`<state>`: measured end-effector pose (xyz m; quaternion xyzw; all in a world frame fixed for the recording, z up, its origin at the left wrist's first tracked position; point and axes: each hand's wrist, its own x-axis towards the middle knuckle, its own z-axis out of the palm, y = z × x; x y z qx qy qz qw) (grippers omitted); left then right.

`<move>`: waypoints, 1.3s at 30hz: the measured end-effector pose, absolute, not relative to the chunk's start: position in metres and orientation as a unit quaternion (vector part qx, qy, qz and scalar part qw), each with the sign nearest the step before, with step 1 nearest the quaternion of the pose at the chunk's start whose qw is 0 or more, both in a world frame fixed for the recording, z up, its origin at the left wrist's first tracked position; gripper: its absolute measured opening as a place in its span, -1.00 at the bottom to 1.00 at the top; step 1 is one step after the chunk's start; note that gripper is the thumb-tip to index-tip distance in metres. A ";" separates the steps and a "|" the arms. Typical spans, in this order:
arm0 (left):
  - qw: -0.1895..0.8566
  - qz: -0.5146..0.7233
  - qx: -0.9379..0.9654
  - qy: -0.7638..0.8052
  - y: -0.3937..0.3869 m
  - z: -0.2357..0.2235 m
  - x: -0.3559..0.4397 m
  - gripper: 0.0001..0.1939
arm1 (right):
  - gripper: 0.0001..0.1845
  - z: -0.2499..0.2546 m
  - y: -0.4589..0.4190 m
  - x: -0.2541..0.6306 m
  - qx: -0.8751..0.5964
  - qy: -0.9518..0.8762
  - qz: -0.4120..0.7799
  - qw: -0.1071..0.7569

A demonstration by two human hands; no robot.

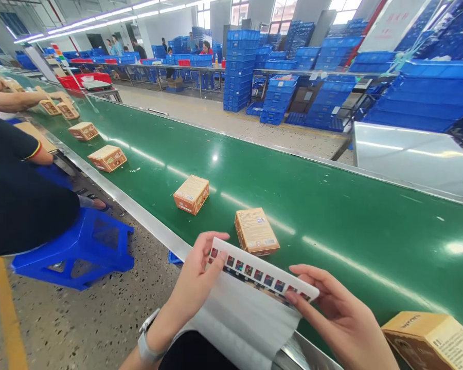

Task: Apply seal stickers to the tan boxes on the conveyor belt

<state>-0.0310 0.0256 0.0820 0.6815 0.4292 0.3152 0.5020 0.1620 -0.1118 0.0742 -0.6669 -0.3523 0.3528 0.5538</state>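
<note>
In the head view my left hand [196, 275] and my right hand [337, 306] grip the two ends of a long white folded strip with a row of small pictures [258, 272]. Each thumb presses on its near face, with the fingers behind. A pale, thin sheet [247, 313] hangs below the strip over my lap; whether the two are joined I cannot tell. Just beyond the strip a brown printed box [256, 230] lies on the green conveyor belt [332, 210]. Another brown box [434, 339] is to the right of my right hand, cut off by the frame.
More brown boxes [192, 194] sit along the belt to the left. At far left a co-worker's arm [17, 100] reaches over the belt; that person sits on a blue stool [77, 249]. Stacked blue crates [241, 69] and a metal table [412, 154] stand across the belt.
</note>
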 end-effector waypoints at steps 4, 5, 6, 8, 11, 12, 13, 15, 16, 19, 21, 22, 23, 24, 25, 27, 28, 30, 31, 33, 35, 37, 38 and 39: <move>0.193 0.378 0.848 0.318 0.015 0.096 -0.027 -0.62 | -0.51 0.078 -0.106 0.150 -0.639 -0.299 0.396 0.588; 0.139 0.372 0.879 0.265 0.011 0.101 -0.024 -0.70 | -0.50 0.081 -0.106 0.147 -0.633 -0.278 0.404 0.599; 0.102 0.362 0.899 0.227 0.006 0.105 -0.021 -0.78 | -0.50 0.085 -0.106 0.144 -0.631 -0.258 0.408 0.607; 0.060 0.351 0.910 0.215 0.001 0.111 -0.016 -0.88 | -0.50 0.093 -0.108 0.140 -0.634 -0.231 0.411 0.612; 0.055 0.351 0.906 0.230 0.003 0.110 -0.011 -0.84 | -0.48 0.098 -0.114 0.142 -0.635 -0.214 0.437 0.600; 0.067 0.345 0.911 0.215 0.006 0.108 -0.011 -0.79 | -0.47 0.098 -0.115 0.143 -0.631 -0.213 0.450 0.595; 0.081 0.337 0.917 0.195 0.008 0.105 -0.010 -0.72 | -0.47 0.098 -0.117 0.145 -0.626 -0.212 0.460 0.593; 0.116 0.314 0.929 0.158 0.012 0.098 -0.010 -0.57 | -0.50 0.097 -0.119 0.147 -0.620 -0.215 0.468 0.592; 0.134 0.304 0.931 0.148 0.012 0.096 -0.009 -0.52 | -0.52 0.097 -0.119 0.148 -0.621 -0.221 0.463 0.593; 0.209 0.268 0.928 0.156 0.009 0.091 -0.010 -0.44 | -0.61 0.097 -0.121 0.151 -0.626 -0.270 0.449 0.578; 0.257 0.227 0.925 0.166 0.008 0.091 -0.012 -0.47 | -0.68 0.097 -0.121 0.153 -0.631 -0.303 0.451 0.554; 0.276 0.199 0.925 0.167 0.008 0.092 -0.014 -0.48 | -0.73 0.097 -0.122 0.154 -0.632 -0.319 0.455 0.541; 0.291 0.172 0.927 0.164 0.009 0.093 -0.016 -0.50 | -0.79 0.097 -0.122 0.155 -0.634 -0.335 0.457 0.527; 0.303 0.145 0.929 0.157 0.012 0.094 -0.017 -0.53 | -0.84 0.097 -0.122 0.157 -0.637 -0.353 0.457 0.512; 0.313 0.119 0.930 0.149 0.014 0.096 -0.019 -0.56 | -0.85 0.096 -0.122 0.158 -0.639 -0.372 0.454 0.496; 0.323 0.078 0.933 0.138 0.018 0.100 -0.021 -0.65 | -0.81 0.093 -0.122 0.159 -0.646 -0.409 0.446 0.465; 0.318 0.070 0.935 0.141 0.018 0.103 -0.021 -0.71 | -0.79 0.091 -0.122 0.159 -0.647 -0.424 0.442 0.454; 0.289 0.081 0.939 0.166 0.014 0.108 -0.019 -0.84 | -0.75 0.086 -0.121 0.157 -0.649 -0.436 0.433 0.448; 0.272 0.099 0.939 0.183 0.010 0.110 -0.017 -0.86 | -0.73 0.083 -0.121 0.155 -0.651 -0.430 0.430 0.454; 0.253 0.139 0.933 0.214 0.000 0.112 -0.013 -0.87 | -0.67 0.081 -0.121 0.150 -0.660 -0.394 0.424 0.479; 0.260 0.178 0.921 0.229 -0.010 0.111 -0.010 -0.93 | -0.61 0.081 -0.121 0.146 -0.671 -0.348 0.419 0.503; 0.276 0.203 0.911 0.232 -0.015 0.108 -0.009 -0.87 | -0.59 0.082 -0.122 0.144 -0.671 -0.324 0.428 0.511; 0.283 0.208 0.908 0.228 -0.016 0.108 -0.009 -0.85 | -0.59 0.084 -0.123 0.144 -0.668 -0.321 0.437 0.510; 0.290 0.209 0.907 0.222 -0.016 0.107 -0.009 -0.83 | -0.60 0.085 -0.123 0.145 -0.662 -0.323 0.446 0.509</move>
